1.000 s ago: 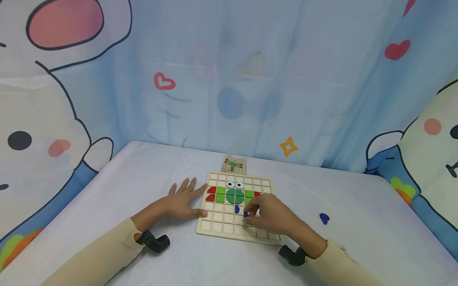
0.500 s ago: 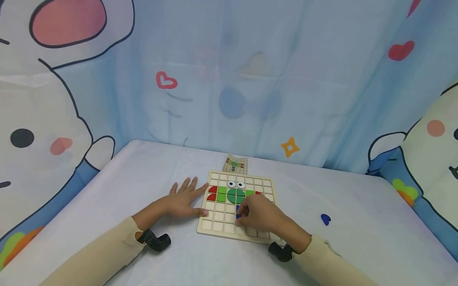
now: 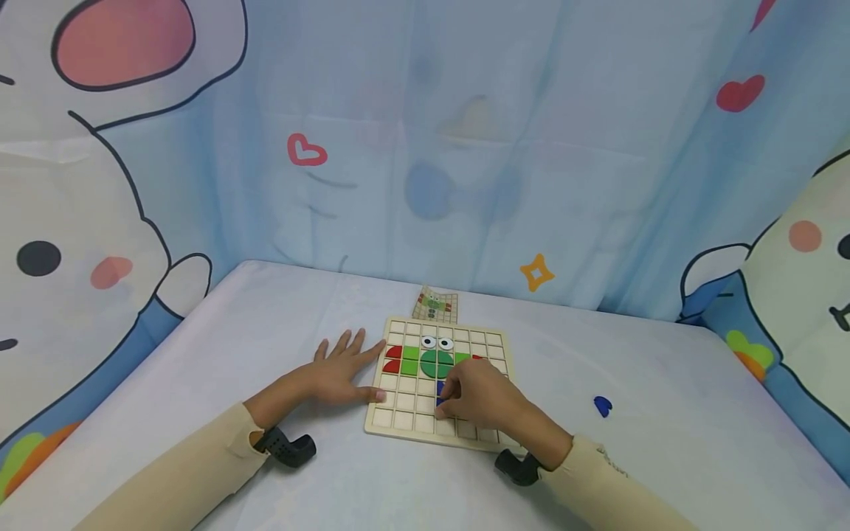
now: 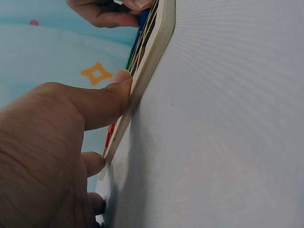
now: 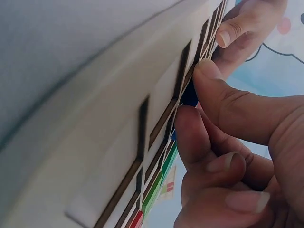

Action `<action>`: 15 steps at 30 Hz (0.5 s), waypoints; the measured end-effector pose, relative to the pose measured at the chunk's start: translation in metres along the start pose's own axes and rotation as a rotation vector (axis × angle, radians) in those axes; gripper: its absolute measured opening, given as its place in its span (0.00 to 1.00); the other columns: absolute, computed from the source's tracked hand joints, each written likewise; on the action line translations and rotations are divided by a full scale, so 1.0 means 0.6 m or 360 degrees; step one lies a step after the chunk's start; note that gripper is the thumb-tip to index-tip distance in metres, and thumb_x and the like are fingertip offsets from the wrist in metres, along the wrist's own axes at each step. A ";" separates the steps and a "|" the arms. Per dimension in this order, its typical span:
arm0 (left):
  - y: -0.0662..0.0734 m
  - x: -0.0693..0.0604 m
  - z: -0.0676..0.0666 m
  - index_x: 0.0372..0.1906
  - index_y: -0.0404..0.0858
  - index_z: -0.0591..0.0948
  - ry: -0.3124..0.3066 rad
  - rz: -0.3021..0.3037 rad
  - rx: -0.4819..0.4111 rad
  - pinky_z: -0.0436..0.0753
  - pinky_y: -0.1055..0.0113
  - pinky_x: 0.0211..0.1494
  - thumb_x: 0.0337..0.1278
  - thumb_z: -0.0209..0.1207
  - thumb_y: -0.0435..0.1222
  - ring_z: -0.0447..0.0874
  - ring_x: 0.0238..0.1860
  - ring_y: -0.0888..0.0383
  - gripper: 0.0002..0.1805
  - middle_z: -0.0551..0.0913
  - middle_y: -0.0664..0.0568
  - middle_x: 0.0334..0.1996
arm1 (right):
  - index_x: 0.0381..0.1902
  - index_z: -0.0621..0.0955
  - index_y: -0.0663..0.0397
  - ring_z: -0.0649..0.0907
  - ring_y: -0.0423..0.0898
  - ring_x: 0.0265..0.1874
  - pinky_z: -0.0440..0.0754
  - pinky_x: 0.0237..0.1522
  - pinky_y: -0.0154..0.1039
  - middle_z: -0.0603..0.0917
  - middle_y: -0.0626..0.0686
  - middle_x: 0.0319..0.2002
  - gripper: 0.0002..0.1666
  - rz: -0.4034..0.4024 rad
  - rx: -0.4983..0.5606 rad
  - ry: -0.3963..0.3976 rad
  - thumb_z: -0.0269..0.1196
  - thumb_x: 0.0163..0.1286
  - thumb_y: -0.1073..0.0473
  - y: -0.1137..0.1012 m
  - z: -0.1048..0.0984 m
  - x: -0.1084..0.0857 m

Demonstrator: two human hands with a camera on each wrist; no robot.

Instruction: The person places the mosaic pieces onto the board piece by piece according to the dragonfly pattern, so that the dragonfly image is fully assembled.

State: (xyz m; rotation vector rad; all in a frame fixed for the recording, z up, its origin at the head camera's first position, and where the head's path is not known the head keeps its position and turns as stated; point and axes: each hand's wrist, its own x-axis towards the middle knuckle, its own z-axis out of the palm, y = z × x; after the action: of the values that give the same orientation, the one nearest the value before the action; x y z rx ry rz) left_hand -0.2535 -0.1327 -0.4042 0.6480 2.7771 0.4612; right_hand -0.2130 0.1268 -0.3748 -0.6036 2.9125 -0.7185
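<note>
A wooden grid board point(image 3: 405, 422) lies on the white table, with red, light green and dark green tiles and two round eye tiles set in its cells. My right hand point(image 3: 488, 396) pinches a small blue tile point(image 5: 190, 96) between thumb and forefinger, low over a cell below the green circle point(image 3: 436, 364). Another blue tile point(image 3: 440, 387) sits just above it, partly covered by the fingers. My left hand point(image 3: 335, 377) has its fingers spread; its thumb presses the board's left edge and the forefinger touches higher up that side.
Behind the board stands a small pattern card point(image 3: 434, 305) showing a similar figure. Loose blue tile pieces point(image 3: 603, 406) lie on the table to the right; I cannot tell how many. A printed curtain point(image 3: 372, 206) hangs at the table's back edge.
My right hand has moved left across the board with the blue tile, bringing it beneath the other blue tile. Over the last half second it has hardly moved. The left hand stays put.
</note>
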 end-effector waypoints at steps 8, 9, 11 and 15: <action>0.001 -0.001 -0.001 0.80 0.51 0.50 -0.0004 0.0003 -0.0012 0.35 0.33 0.75 0.60 0.54 0.65 0.30 0.79 0.37 0.49 0.39 0.37 0.79 | 0.22 0.86 0.48 0.77 0.39 0.20 0.74 0.23 0.35 0.83 0.41 0.21 0.07 0.0022 0.0007 -0.0025 0.76 0.53 0.58 0.000 0.000 0.000; 0.001 -0.001 -0.001 0.80 0.51 0.50 -0.0005 0.0003 -0.0011 0.35 0.33 0.75 0.60 0.54 0.65 0.30 0.79 0.37 0.49 0.39 0.37 0.79 | 0.22 0.86 0.48 0.77 0.39 0.20 0.74 0.23 0.35 0.83 0.42 0.21 0.07 0.0016 0.0006 -0.0027 0.76 0.53 0.59 0.000 0.000 0.000; 0.001 -0.001 -0.001 0.80 0.51 0.50 -0.0009 0.0001 -0.0010 0.35 0.33 0.75 0.60 0.54 0.65 0.30 0.79 0.37 0.49 0.39 0.37 0.79 | 0.22 0.86 0.48 0.77 0.39 0.20 0.74 0.23 0.35 0.83 0.42 0.21 0.07 0.0007 0.0002 -0.0029 0.75 0.54 0.59 0.000 0.000 0.000; 0.000 -0.002 -0.001 0.80 0.51 0.49 -0.0013 -0.0001 -0.0006 0.35 0.33 0.75 0.60 0.54 0.65 0.30 0.79 0.37 0.49 0.39 0.37 0.79 | 0.21 0.85 0.48 0.76 0.39 0.20 0.73 0.23 0.35 0.83 0.41 0.21 0.08 0.0006 -0.0023 -0.0028 0.75 0.55 0.59 0.000 0.001 -0.001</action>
State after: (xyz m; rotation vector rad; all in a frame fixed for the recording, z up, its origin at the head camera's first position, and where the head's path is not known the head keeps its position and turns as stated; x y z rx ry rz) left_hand -0.2527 -0.1332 -0.4033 0.6465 2.7677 0.4627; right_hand -0.2125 0.1268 -0.3752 -0.6028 2.9046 -0.6885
